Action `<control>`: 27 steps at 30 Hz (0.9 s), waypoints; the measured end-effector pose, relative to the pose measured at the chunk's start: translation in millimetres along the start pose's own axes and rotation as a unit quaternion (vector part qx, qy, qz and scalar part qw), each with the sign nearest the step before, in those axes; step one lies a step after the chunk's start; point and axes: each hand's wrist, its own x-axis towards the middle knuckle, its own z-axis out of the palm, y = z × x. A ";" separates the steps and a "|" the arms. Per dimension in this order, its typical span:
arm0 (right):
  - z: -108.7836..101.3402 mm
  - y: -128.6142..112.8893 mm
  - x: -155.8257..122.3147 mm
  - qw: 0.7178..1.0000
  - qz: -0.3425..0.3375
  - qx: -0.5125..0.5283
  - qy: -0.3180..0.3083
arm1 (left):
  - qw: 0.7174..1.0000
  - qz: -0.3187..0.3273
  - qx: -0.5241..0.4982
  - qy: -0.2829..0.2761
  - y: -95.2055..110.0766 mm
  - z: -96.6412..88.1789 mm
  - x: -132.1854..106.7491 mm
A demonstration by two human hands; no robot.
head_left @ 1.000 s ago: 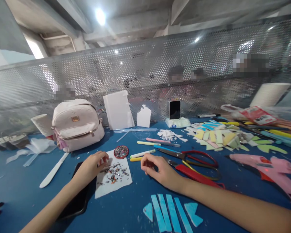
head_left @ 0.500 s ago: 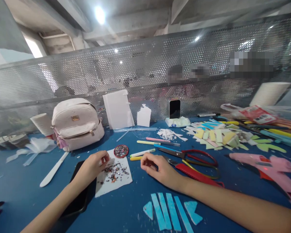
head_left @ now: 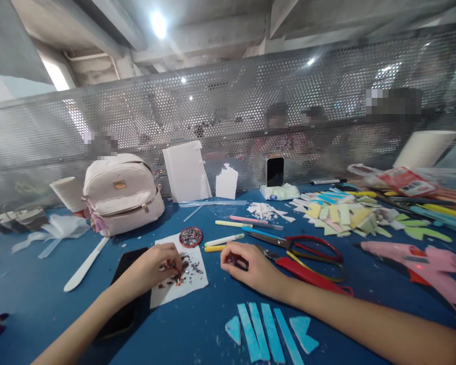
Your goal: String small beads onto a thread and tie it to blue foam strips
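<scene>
My left hand [head_left: 163,263] is over a white sheet of paper [head_left: 197,289] strewn with dark, silvery and orange flakes [head_left: 186,266]. Its fingers are pinched down among the flakes, and what they hold is too small to make out. At the sheet's top edge is a small round red-rimmed disc [head_left: 190,236] covered with similar flakes. Under my left wrist lies a black phone [head_left: 117,317]. My right hand [head_left: 247,263] rests on the table with its fingers curled in and nothing visible in them, close to the yellow marker [head_left: 215,248] and the red-handled scissors [head_left: 300,274].
Blue strips [head_left: 268,329] lie in front of my right forearm. A pink glue gun [head_left: 414,258] is at the right, near a pile of pale cut pieces [head_left: 342,213]. A white plastic knife [head_left: 85,266] and a pale backpack [head_left: 121,195] are at the left.
My left hand has moved slightly right and down over the paper, its fingertips now among the flakes. My right hand stays in place.
</scene>
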 end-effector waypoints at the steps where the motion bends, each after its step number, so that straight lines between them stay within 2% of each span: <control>1: 0.0 0.1 0.0 1.000 -0.001 0.000 0.000 | 1.000 0.000 0.002 0.003 -0.9 -0.7 -0.2; 17: 1.2 1.7 0.4 1.000 -0.014 -0.002 -0.001 | 0.998 -0.010 0.059 -0.006 10.0 4.1 2.4; 23: 1.0 0.0 1.3 1.000 -0.011 -0.002 0.003 | 0.999 0.003 0.048 0.003 11.7 5.7 -0.6; 27: 0.8 0.0 1.1 1.000 -0.012 -0.001 0.003 | 0.999 0.005 0.011 0.031 9.8 5.7 -1.1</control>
